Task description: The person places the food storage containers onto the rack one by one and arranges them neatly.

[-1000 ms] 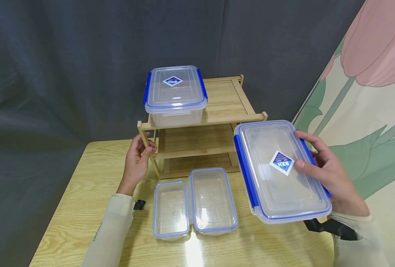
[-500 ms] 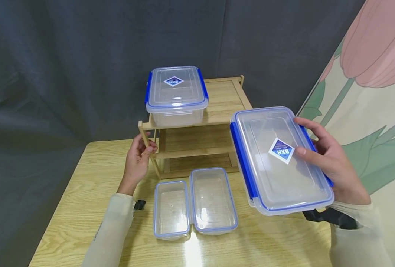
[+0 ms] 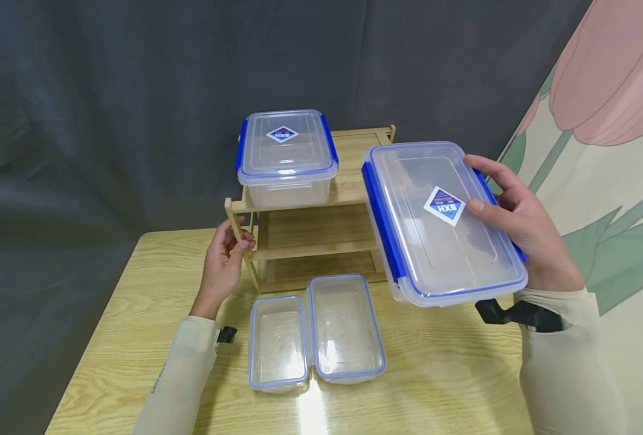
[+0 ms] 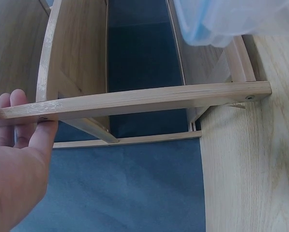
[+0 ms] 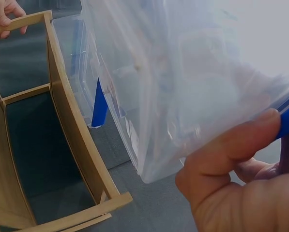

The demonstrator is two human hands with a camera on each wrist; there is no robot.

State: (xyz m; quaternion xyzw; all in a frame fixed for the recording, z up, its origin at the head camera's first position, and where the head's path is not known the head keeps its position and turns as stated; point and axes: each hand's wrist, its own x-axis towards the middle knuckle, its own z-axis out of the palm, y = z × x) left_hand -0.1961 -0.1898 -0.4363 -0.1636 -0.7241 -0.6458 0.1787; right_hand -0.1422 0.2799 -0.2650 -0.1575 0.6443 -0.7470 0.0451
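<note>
My right hand (image 3: 523, 223) grips a clear lidded food storage container (image 3: 436, 254) by its right side, thumb on the lid near the blue-and-white label. The container is raised and tilted, and in the head view it overlaps the right part of a wooden three-tier shelf rack (image 3: 310, 248). With my left hand (image 3: 225, 260) I hold the rack's front left post, fingers curled round it; the left wrist view shows that post (image 4: 134, 102) close up. Another lidded container (image 3: 289, 151) with blue side clips stands on the left of the top shelf.
Two clear containers with pale blue rims stand on the wooden table (image 3: 115, 338) before the rack: a smaller one (image 3: 278, 344) at left, a larger one (image 3: 345, 326) beside it. A dark curtain (image 3: 191, 90) hangs behind; a flower-painted wall (image 3: 626, 199) is at right.
My right hand has lifted the container upward and slightly left, toward the right of the top shelf. My left hand has stayed on the post.
</note>
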